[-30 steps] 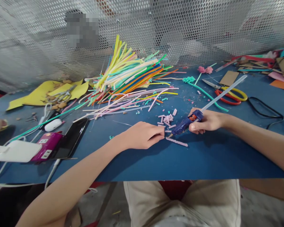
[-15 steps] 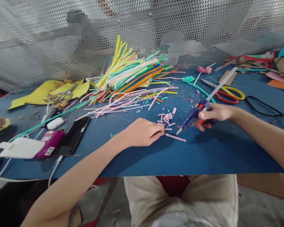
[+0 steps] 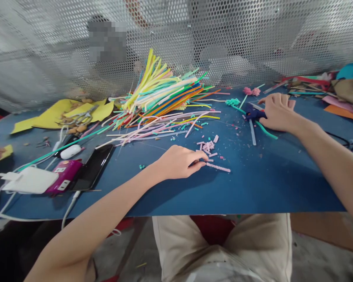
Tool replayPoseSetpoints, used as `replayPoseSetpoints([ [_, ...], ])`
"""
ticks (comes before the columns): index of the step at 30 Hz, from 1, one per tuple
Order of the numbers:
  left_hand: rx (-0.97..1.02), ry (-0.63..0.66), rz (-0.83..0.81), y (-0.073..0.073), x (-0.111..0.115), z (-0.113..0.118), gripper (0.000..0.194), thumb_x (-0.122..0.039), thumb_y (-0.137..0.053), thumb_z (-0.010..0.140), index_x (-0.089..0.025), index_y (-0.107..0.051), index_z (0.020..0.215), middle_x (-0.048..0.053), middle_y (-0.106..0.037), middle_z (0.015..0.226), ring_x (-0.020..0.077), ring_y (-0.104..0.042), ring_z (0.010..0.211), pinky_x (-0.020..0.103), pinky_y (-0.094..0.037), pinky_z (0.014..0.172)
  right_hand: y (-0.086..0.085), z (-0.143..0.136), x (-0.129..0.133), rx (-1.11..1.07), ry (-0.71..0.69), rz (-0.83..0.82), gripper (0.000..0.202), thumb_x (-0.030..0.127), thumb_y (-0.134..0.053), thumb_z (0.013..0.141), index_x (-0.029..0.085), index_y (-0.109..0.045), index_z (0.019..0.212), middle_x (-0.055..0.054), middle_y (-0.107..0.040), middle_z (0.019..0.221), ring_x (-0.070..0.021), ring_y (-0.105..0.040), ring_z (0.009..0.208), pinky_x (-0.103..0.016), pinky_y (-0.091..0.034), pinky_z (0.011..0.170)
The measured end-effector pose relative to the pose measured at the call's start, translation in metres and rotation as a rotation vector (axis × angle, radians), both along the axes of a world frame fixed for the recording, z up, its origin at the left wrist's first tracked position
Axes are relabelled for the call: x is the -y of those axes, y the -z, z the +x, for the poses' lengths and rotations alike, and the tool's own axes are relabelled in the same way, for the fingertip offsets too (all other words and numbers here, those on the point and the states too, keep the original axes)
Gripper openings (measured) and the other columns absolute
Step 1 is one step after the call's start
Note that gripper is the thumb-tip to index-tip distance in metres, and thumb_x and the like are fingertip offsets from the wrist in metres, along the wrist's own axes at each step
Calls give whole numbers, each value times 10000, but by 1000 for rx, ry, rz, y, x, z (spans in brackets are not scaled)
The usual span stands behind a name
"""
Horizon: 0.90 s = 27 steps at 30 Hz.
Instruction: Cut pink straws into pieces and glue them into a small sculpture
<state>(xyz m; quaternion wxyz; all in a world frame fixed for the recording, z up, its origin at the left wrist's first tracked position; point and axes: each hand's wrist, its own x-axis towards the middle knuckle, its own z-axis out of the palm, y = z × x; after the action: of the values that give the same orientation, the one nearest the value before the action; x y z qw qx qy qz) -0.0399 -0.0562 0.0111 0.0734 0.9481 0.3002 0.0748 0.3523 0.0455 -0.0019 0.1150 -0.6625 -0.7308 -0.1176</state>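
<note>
Over the bench [image 3: 176, 199], the right hand [image 3: 279, 113] is holding its fingers apart, the glue gun [image 3: 253, 114] lying at its nine o'clock. The nearer left hand [image 3: 181, 162] is pinching the lilac strip [image 3: 219, 167], whose long axis is pointing toward half past three.

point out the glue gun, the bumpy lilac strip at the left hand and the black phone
Glue gun [image 3: 255, 113]: head view, on its dark blue body.
Lilac strip [image 3: 218, 167]: head view, mid-length.
Black phone [image 3: 94, 167]: head view, on its screen.
</note>
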Motion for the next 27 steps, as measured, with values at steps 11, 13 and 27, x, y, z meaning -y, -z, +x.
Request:
replayPoseSetpoints([
  [11, 52, 4, 20, 6, -1, 0, 247, -367, -491, 1030, -317, -721, 1104, -54, -793, 1022, 141, -744, 844, 246, -425, 645, -4, -118, 79, -238, -875, -193, 165, 264, -554, 952, 222, -713, 970, -55, -742, 979, -203, -667, 923, -316, -462, 822],
  [13, 44, 0, 7, 6, -1, 0, 257, -369, -488, 1031, -312, -725, 1110, -44, -794, 1018, 141, -743, 838, 241, -427, 646, 4, -125, 82, -249, -847, -222, 157, 280, -554, 965, 210, -695, 955, -55, -730, 961, -198, -663, 916, -301, -453, 785],
  [27, 77, -81, -12, 6, 0, 4, 248, -366, -493, 1030, -302, -731, 1048, -46, -792, 1039, 157, -750, 906, 240, -463, 705, -6, -115, 84, -378, -957, -202, 166, 263, -461, 1032, 184, -607, 1038, -85, -682, 985, -193, -633, 898, -313, -475, 827],
])
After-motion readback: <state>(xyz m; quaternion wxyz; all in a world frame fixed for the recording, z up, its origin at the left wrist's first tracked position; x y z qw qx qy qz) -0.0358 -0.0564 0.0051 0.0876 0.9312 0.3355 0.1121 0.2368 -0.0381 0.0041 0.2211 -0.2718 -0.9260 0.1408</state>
